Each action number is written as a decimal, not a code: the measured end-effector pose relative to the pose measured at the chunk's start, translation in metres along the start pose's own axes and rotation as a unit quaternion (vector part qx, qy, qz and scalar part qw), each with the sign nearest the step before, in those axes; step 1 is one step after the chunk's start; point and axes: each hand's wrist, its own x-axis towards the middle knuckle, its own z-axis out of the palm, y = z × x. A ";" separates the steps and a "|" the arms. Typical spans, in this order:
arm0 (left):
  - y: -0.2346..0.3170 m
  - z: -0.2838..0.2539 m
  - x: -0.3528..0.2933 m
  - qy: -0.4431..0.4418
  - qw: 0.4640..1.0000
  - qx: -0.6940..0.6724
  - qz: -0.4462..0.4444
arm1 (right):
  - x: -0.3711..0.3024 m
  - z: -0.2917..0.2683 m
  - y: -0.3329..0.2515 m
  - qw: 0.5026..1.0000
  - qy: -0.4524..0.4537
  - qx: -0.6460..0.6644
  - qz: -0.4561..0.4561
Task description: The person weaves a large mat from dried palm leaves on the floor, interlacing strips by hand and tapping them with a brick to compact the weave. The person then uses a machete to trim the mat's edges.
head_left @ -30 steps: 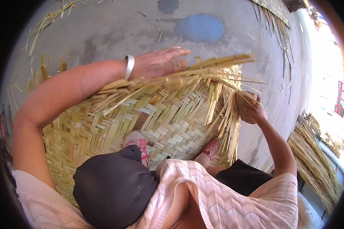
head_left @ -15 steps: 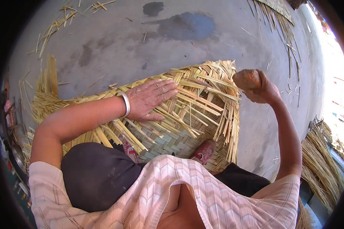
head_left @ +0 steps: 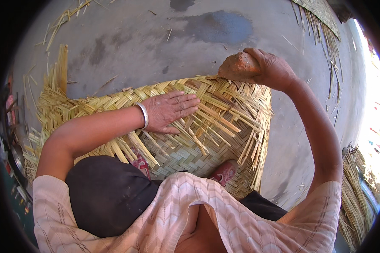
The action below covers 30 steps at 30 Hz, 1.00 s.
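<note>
A woven straw mat (head_left: pixel 198 154) lies in front of me, its far edge folded over with loose strip ends pointing back toward me. My left hand (head_left: pixel 169 111), a silver bangle at its wrist, rests flat on the folded part with fingers stretched out. In my right hand (head_left: pixel 272 69) is a rough reddish-brown piece of brick (head_left: pixel 239 67), gripped from its right side. The brick is at the far edge of the fold, near the mat's far right corner; whether it presses on the strips I cannot tell.
My shoes (head_left: pixel 224 172) stand on the mat's near part. Loose straw pieces (head_left: pixel 61 23) are scattered on the grey floor at the far left. Another mat edge with fringe (head_left: pixel 323 31) is at the far right, and a bundle of long straw (head_left: pixel 352 198) lies at the near right.
My right hand has carried the brick leftward and a little away from me, from beside the right corner to the fold's far edge. My left hand stays on nearly the same spot.
</note>
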 end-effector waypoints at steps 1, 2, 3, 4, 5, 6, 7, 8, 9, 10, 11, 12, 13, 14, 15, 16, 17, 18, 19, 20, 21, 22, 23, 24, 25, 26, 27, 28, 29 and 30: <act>-0.002 0.004 0.000 -0.002 1.000 -0.006 0.003 | -0.003 0.003 0.000 0.999 0.012 -0.017 -0.033; -0.004 0.008 0.000 -0.011 1.000 0.012 0.005 | -0.006 0.006 0.001 0.997 0.030 -0.035 -0.063; -0.007 0.012 0.000 -0.011 1.000 0.021 0.008 | -0.008 0.009 0.001 0.996 0.025 -0.063 -0.066; -0.010 0.017 0.001 -0.027 0.999 0.031 0.009 | -0.011 0.013 0.001 0.995 0.047 -0.049 -0.074; -0.013 0.021 0.001 -0.014 0.999 0.041 0.013 | -0.013 0.016 0.001 0.994 0.064 -0.046 -0.080; -0.015 0.025 0.002 -0.020 0.999 0.048 0.012 | -0.015 0.020 0.001 0.995 0.059 -0.045 -0.072; -0.016 0.028 0.002 -0.030 0.998 0.058 0.010 | -0.016 0.022 -0.001 0.994 0.064 -0.043 -0.071; -0.017 0.031 0.001 -0.027 0.998 0.061 0.011 | -0.017 0.025 -0.003 0.994 0.073 -0.037 -0.078; -0.018 0.033 0.001 -0.028 0.997 0.067 0.012 | -0.017 0.027 -0.004 0.995 0.072 -0.040 -0.064; -0.019 0.035 0.001 -0.034 0.997 0.074 0.011 | -0.016 0.028 -0.006 0.994 0.083 -0.044 -0.058; -0.020 0.036 0.001 -0.016 0.998 0.066 0.014 | -0.016 0.029 -0.007 0.991 0.109 -0.047 -0.063; -0.020 0.037 0.002 -0.004 0.998 0.054 0.015 | -0.016 0.029 -0.008 0.993 0.099 -0.050 -0.048; -0.021 0.037 0.002 0.018 0.998 0.049 0.020 | -0.016 0.030 -0.008 0.992 0.108 -0.053 -0.045; -0.021 0.037 0.002 0.028 0.999 0.038 0.016 | -0.016 0.031 -0.009 0.991 0.116 -0.054 -0.041; -0.020 0.037 0.003 0.046 0.998 0.027 0.016 | -0.016 0.032 -0.009 0.991 0.115 -0.052 -0.040; -0.019 0.036 0.004 0.033 0.999 0.012 0.011 | -0.017 0.033 -0.009 0.991 0.115 -0.050 -0.037; -0.018 0.036 0.005 0.079 0.996 0.027 0.018 | -0.018 0.035 -0.008 0.992 0.113 -0.048 -0.034; -0.016 0.035 0.006 0.092 0.995 0.037 0.017 | -0.018 0.036 -0.008 0.992 0.118 -0.045 -0.030; -0.013 0.034 0.008 0.105 0.993 0.045 0.015 | -0.020 0.038 -0.009 0.991 0.122 -0.041 -0.026; -0.011 0.033 0.011 0.141 0.989 0.036 0.027 | -0.021 0.040 -0.009 0.991 0.127 -0.037 -0.027; -0.008 0.031 0.016 0.160 0.985 0.048 0.051 | -0.022 0.041 -0.009 0.991 0.126 -0.039 -0.025; -0.005 0.030 0.021 0.179 0.979 0.061 0.074 | -0.023 0.042 -0.009 0.991 0.127 -0.039 -0.027; -0.004 0.029 0.027 0.195 0.973 0.077 0.097 | -0.024 0.043 -0.010 0.989 0.137 -0.040 -0.030; -0.002 0.028 0.033 0.173 0.978 0.050 0.106 | -0.025 0.044 -0.010 0.990 0.132 -0.038 -0.027; 0.000 0.027 0.038 0.149 0.984 0.023 0.090 | -0.026 0.044 -0.011 0.990 0.134 -0.036 -0.025; 0.001 0.027 0.043 0.124 0.990 -0.007 0.072 | -0.027 0.043 -0.011 0.989 0.139 -0.033 -0.025; 0.002 0.028 0.045 0.132 0.988 -0.046 0.064 | -0.027 0.042 -0.011 0.991 0.132 -0.030 -0.022; 0.002 0.029 0.048 0.079 0.995 0.007 0.061 | -0.028 0.041 -0.011 0.991 0.127 -0.025 -0.020; 0.001 0.030 0.050 0.070 0.995 0.024 0.059 | -0.028 0.040 -0.010 0.992 0.126 -0.020 -0.021; 0.001 0.033 0.051 0.059 0.996 0.041 0.056 | -0.028 0.038 -0.010 0.993 0.117 -0.012 -0.016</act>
